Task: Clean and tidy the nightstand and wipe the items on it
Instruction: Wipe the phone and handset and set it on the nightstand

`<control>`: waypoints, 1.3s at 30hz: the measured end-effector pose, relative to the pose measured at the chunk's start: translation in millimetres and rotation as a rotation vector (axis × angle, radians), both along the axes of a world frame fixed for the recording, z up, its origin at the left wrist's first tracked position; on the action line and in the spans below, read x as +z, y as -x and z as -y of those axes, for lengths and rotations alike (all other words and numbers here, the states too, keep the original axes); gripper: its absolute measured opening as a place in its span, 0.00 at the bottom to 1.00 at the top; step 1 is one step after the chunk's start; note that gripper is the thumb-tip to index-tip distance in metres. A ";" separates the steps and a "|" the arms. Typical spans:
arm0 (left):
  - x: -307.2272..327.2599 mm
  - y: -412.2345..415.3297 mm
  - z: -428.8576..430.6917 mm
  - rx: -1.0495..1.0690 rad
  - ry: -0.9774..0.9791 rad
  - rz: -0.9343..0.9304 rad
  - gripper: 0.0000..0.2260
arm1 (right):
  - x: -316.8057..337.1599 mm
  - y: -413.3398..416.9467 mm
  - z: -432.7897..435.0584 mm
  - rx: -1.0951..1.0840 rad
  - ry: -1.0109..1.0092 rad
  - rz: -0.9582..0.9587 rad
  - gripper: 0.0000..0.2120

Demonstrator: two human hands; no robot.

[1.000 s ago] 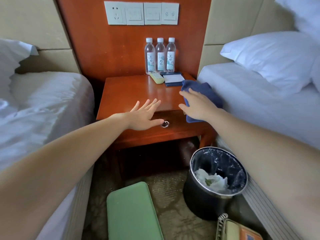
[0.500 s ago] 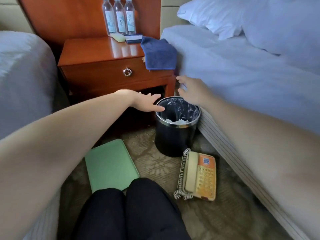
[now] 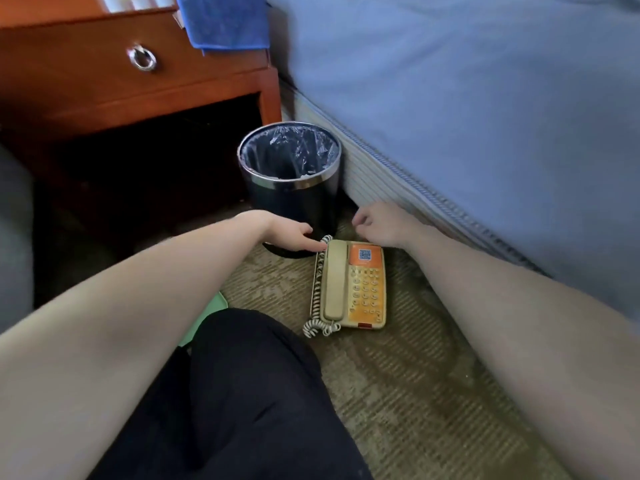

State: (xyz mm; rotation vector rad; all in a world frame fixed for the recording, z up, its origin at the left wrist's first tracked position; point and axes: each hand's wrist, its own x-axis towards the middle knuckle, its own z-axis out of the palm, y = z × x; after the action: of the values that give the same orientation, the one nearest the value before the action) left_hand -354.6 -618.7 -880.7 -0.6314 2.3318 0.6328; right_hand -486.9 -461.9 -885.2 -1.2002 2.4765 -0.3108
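While 2 released grips crowd the telephone (image 3: 367, 289), its handset (image 3: 335, 282) could slide.
Tilting causes it: left grip (image 3: 294, 237) touches its far-left corner, right grip (image 3: 377, 223) hovers just beyond.

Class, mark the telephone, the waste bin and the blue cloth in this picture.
telephone (image 3: 367, 289), head view, orange keypad panel.
waste bin (image 3: 294, 206), head view, dark outer wall.
blue cloth (image 3: 225, 22), head view, middle of the fabric.

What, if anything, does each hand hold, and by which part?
Nothing: the left hand lies open by the telephone's far corner; the right hand hangs empty.
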 end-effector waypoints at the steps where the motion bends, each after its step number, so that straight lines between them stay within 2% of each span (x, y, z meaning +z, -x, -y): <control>1: -11.6 6.7 1.0 0.029 -0.021 -0.008 0.40 | -11.5 6.0 -1.1 -0.016 -0.050 0.015 0.11; 7: -75.2 39.8 4.6 0.193 -0.149 -0.051 0.44 | -67.7 30.3 6.1 -0.194 -0.196 0.095 0.20; 11: -114.0 54.9 4.8 0.260 -0.232 -0.026 0.46 | -105.2 39.4 13.9 -0.329 -0.260 0.219 0.25; 15: -141.3 62.0 -5.0 0.323 -0.330 -0.034 0.46 | -132.9 42.5 15.6 -0.421 -0.323 0.340 0.23; 17: -154.1 62.9 -7.1 0.341 -0.365 -0.011 0.48 | -140.9 41.6 16.3 -0.472 -0.344 0.372 0.36; 18: -160.5 63.4 -6.7 0.357 -0.375 -0.008 0.50 | -144.5 42.4 17.0 -0.473 -0.350 0.378 0.40; 19: -167.2 63.3 -5.6 0.374 -0.385 -0.006 0.51 | -146.6 41.6 17.2 -0.468 -0.350 0.395 0.39; 22: -178.3 62.4 -6.9 0.477 -0.419 -0.014 0.52 | -153.0 39.7 17.1 -0.505 -0.339 0.504 0.30; 23: -183.7 62.5 -7.1 0.502 -0.424 -0.018 0.52 | -155.3 39.1 16.1 -0.545 -0.333 0.540 0.31; 26: -188.6 62.7 -10.1 0.536 -0.435 0.006 0.47 | -159.4 34.1 14.7 -0.693 -0.300 0.607 0.45; 28: -189.5 64.3 -12.9 0.555 -0.437 0.010 0.43 | -155.3 31.3 17.0 -0.786 -0.271 0.673 0.49; 31: -191.0 69.5 -16.4 0.586 -0.426 0.005 0.47 | -154.0 32.1 18.6 -0.885 -0.233 0.734 0.46; 35: -186.7 70.9 -17.9 0.587 -0.472 -0.006 0.53 | -145.2 36.3 17.3 -0.853 -0.289 0.753 0.45; 39: -163.3 63.2 -22.0 0.584 -0.488 0.020 0.41 | -123.2 37.0 13.9 -0.837 -0.265 0.746 0.38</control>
State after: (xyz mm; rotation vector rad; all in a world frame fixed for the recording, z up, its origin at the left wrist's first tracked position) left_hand -417.8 -596.6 -1043.9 -1.0721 1.8495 1.3914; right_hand -523.9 -475.8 -1008.4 0.1293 2.0889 -0.5030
